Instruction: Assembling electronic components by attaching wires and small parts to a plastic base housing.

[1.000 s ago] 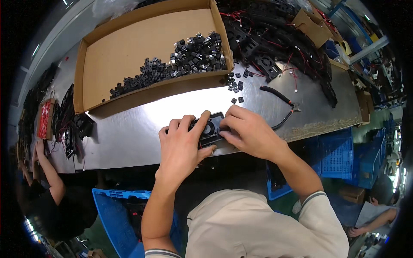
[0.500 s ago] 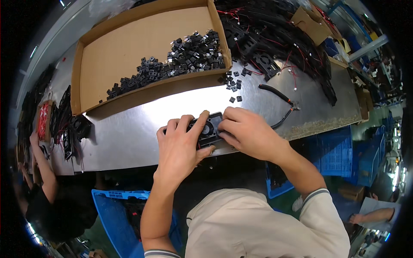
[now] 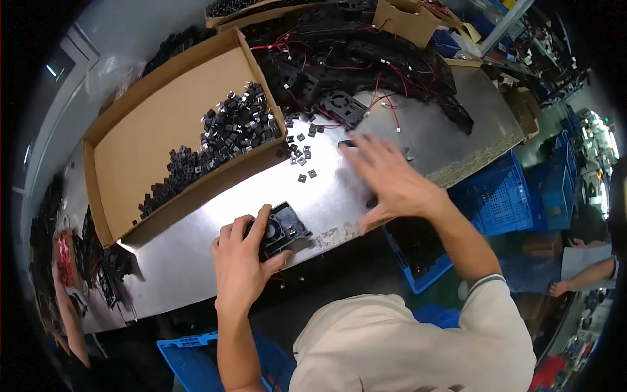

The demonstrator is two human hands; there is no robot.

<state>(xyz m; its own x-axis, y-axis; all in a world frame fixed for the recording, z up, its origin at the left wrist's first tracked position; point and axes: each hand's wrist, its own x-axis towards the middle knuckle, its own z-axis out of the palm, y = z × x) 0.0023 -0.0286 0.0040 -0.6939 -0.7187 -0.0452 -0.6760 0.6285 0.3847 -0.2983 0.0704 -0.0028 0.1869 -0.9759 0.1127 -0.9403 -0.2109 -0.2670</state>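
My left hand point(image 3: 236, 258) is closed around a black plastic fan housing point(image 3: 291, 223) near the front edge of the metal table. Its thumb and fingers grip the left part, and part of the round fan shows beside them. My right hand point(image 3: 400, 186) is apart from the housing, its fingers spread and slightly blurred. Beneath it lies a pair of cutting pliers, mostly hidden; a black handle end point(image 3: 345, 143) and the metal jaws point(image 3: 408, 155) show. Several small square black pieces point(image 3: 311, 174) lie on the table between the hands and the box.
A shallow cardboard box point(image 3: 163, 108) holds a heap of small black parts point(image 3: 241, 127). Black housings with red wires point(image 3: 343, 108) pile up behind. Blue crates point(image 3: 499, 196) stand below the table. Another person's arm point(image 3: 70, 320) is at far left, another person's forearm point(image 3: 584, 277) at right.
My right hand has left the housing and moved right, opening over the pliers. My left hand keeps hold of the housing. The whole view has turned and shifted.
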